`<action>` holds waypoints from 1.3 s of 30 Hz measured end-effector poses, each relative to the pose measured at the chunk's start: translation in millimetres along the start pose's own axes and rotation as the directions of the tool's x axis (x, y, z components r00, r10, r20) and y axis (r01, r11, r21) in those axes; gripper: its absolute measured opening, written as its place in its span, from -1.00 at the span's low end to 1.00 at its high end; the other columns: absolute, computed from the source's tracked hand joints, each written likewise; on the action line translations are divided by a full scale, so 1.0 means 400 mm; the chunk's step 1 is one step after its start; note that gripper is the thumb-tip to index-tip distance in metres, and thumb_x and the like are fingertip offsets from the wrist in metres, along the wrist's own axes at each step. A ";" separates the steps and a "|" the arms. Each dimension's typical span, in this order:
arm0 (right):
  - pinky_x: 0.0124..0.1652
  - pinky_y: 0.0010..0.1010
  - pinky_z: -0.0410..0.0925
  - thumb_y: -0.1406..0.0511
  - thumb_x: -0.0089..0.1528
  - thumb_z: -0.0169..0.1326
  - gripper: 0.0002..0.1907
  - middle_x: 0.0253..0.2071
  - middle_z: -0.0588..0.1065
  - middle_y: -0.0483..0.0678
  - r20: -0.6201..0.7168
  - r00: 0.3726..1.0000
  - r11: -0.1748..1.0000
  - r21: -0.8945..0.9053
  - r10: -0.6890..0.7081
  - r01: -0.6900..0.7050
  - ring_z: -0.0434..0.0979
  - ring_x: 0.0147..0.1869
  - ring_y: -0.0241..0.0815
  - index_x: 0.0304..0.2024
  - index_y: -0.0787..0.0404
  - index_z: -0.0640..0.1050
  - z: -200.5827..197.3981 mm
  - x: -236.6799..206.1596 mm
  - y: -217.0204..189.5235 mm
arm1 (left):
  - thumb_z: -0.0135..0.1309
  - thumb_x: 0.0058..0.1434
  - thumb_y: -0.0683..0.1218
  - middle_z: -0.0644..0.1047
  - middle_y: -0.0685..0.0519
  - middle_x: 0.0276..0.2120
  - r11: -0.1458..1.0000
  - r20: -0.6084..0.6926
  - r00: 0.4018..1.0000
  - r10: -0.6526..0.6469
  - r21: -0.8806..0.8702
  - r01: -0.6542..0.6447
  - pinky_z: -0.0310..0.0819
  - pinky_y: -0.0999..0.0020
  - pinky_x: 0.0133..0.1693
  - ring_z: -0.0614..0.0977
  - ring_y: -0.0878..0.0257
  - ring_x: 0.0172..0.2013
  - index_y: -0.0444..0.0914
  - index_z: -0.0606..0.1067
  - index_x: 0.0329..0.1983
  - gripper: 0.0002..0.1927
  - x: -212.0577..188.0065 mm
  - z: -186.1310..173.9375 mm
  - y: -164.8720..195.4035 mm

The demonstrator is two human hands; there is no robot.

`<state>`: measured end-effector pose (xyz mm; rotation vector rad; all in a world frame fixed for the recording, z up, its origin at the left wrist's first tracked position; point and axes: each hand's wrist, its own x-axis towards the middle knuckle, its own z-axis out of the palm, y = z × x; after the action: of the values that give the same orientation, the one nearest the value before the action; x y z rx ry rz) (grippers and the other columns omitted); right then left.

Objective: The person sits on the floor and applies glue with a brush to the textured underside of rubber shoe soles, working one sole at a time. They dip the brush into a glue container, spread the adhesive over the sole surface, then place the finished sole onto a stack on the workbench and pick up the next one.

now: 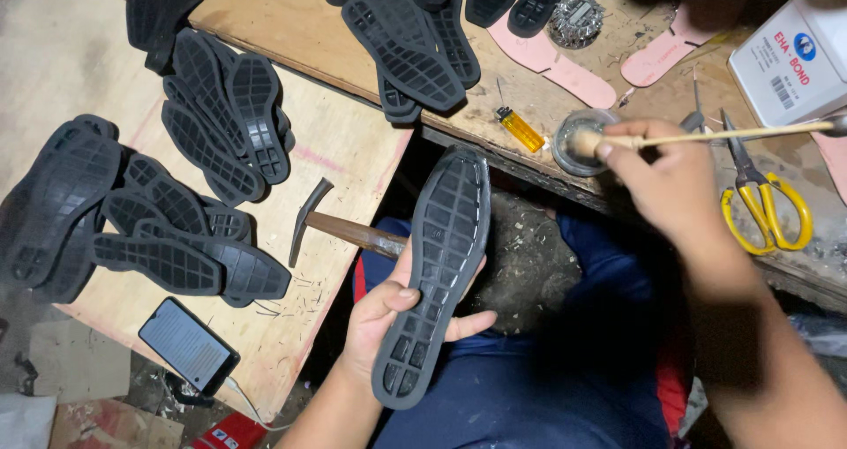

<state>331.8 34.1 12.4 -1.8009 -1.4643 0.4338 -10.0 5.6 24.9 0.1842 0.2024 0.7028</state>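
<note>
Your left hand point(388, 317) grips one black sole point(435, 268) over your lap; your right hand point(662, 180) pinches one brush stick point(706, 136) at the glue pot point(582, 140). One hammer point(340, 227), one lighter point(520, 129), one pair of scissors point(763, 204) lie on the table point(291, 26).

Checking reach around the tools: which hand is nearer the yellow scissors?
Right. The right hand, holding a brush stick, is just left of the yellow scissors. The left hand holds a black sole far to their lower left.

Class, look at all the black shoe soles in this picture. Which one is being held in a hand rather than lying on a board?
The sole at the centre, gripped by the left hand over the person's lap. All the others lie in heaps on the wooden boards.
</note>
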 end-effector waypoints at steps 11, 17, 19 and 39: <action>0.06 -0.32 0.40 0.42 0.17 0.23 -0.74 -0.08 0.57 0.01 0.077 0.947 0.899 0.347 -0.312 0.268 0.56 0.01 -0.14 -0.08 0.31 0.58 0.065 -0.164 -0.098 | 0.04 0.09 -0.14 0.17 -0.01 0.48 0.995 0.022 0.995 -0.094 0.017 0.094 0.25 -0.35 0.27 0.27 0.13 0.42 -0.03 -0.11 0.66 0.05 0.007 0.013 -0.011; -0.01 -0.30 0.44 0.37 0.11 0.27 -0.74 -0.17 0.60 -0.01 0.219 0.848 0.848 0.360 -0.483 0.390 0.57 -0.01 -0.07 -0.14 0.24 0.58 0.064 -0.205 -0.151 | 0.03 0.13 -0.13 0.22 -0.04 0.46 1.000 0.023 1.000 -0.015 0.012 0.014 0.26 -0.11 0.29 0.34 0.02 0.33 0.00 -0.10 0.69 0.05 0.007 0.001 -0.020; -0.05 -0.32 0.45 0.36 0.12 0.26 -0.75 -0.16 0.60 0.00 0.271 0.813 0.795 0.504 -0.516 0.337 0.58 -0.02 -0.07 -0.14 0.21 0.59 0.075 -0.230 -0.159 | 0.02 0.13 -0.13 0.23 -0.02 0.45 1.000 0.009 1.000 0.007 0.014 -0.007 0.25 -0.05 0.29 0.35 -0.02 0.31 0.02 -0.09 0.69 0.04 0.012 0.000 -0.023; -0.09 -0.22 0.41 0.21 0.21 0.21 -0.79 -0.20 0.59 -0.07 0.287 0.799 0.839 0.320 -0.529 0.440 0.57 -0.11 -0.04 -0.18 0.17 0.57 0.065 -0.247 -0.217 | -0.05 0.19 -0.21 0.29 0.06 0.42 0.999 0.073 0.996 0.047 -0.014 -0.047 0.13 -0.12 0.44 0.37 0.14 0.34 0.01 -0.02 0.67 -0.05 0.087 -0.004 -0.016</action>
<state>227.0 -45.1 39.4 -1.1212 -1.9702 0.6666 19.6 23.9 17.5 0.2031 0.1242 0.7427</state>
